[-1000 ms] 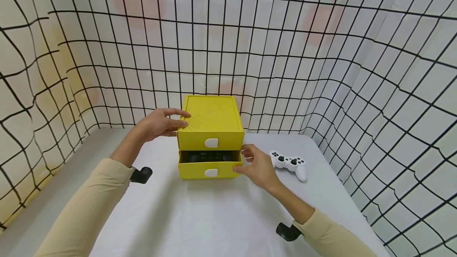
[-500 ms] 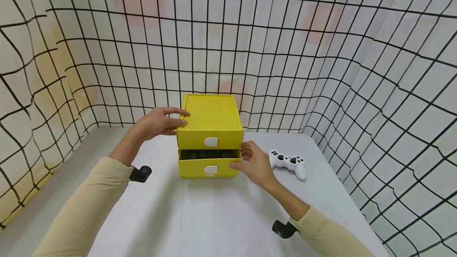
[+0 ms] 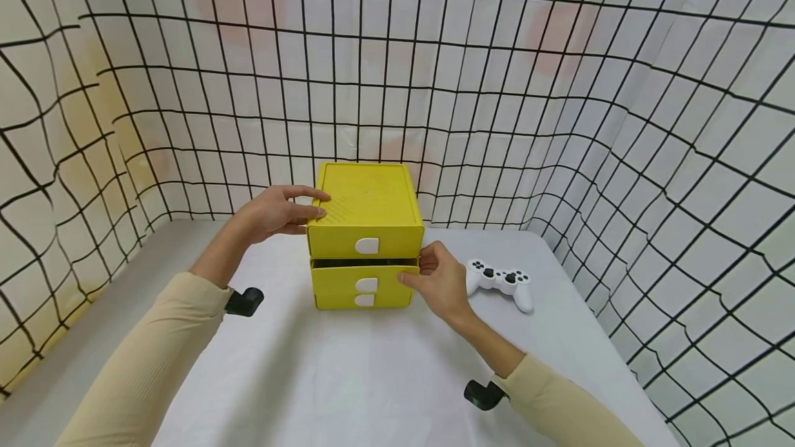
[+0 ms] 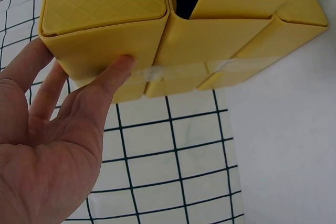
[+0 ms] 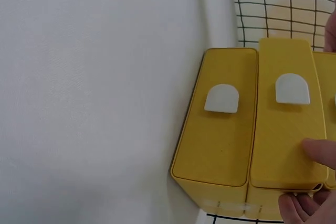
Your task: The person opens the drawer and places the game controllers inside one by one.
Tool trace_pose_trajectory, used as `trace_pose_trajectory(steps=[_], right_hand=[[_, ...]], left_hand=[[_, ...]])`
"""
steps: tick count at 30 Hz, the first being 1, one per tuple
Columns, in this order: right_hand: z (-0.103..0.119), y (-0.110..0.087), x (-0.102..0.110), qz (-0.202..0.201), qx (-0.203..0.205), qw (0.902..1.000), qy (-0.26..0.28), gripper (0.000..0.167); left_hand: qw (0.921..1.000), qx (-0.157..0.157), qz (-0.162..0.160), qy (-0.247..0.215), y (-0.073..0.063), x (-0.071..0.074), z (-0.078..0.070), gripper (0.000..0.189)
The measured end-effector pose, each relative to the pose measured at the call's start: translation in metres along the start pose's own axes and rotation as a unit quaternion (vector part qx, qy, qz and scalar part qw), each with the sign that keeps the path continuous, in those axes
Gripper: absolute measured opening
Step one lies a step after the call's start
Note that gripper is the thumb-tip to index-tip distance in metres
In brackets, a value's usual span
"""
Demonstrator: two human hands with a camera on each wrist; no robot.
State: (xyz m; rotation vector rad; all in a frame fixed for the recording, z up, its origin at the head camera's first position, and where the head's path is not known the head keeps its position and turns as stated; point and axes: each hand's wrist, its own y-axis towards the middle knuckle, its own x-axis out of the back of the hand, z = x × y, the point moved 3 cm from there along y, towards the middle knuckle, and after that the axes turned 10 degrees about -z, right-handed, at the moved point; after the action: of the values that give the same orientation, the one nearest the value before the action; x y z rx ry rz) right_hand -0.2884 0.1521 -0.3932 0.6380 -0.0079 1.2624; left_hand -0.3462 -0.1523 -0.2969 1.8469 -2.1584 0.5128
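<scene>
A yellow drawer box [image 3: 366,192] with white tab handles stands at the middle of the table. Its middle drawer [image 3: 338,283] sticks out a little, with a narrow dark gap along its top. My left hand [image 3: 268,216] rests at the box's upper left edge; in the left wrist view its thumb [image 4: 118,72] lies against the side wall. My right hand [image 3: 448,285] is at the drawer's right front corner. The right wrist view shows that thumb [image 5: 319,151] pressed on the drawer front [image 5: 286,140], the other fingers [image 5: 299,208] curled at its side. The drawer's contents are hidden.
A white game controller [image 3: 502,283] lies on the white table [image 3: 373,378], just right of my right hand. Black wire-like grid netting [image 3: 385,88] encloses the back and both sides, close behind the box.
The middle drawer has slid inward with my right hand following it, and the gap showing dark contents has narrowed. My left hand has stayed at the box's edge.
</scene>
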Motion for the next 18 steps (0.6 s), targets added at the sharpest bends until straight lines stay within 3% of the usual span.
trace_pose_trajectory(steps=[18], right_hand=[[-0.0066,0.0046,-0.0073,-0.049,0.036,0.9980,-0.017,0.044]], left_hand=[[1.0000,0.007,0.002,-0.007,-0.0001,0.0002,-0.0004,0.049]])
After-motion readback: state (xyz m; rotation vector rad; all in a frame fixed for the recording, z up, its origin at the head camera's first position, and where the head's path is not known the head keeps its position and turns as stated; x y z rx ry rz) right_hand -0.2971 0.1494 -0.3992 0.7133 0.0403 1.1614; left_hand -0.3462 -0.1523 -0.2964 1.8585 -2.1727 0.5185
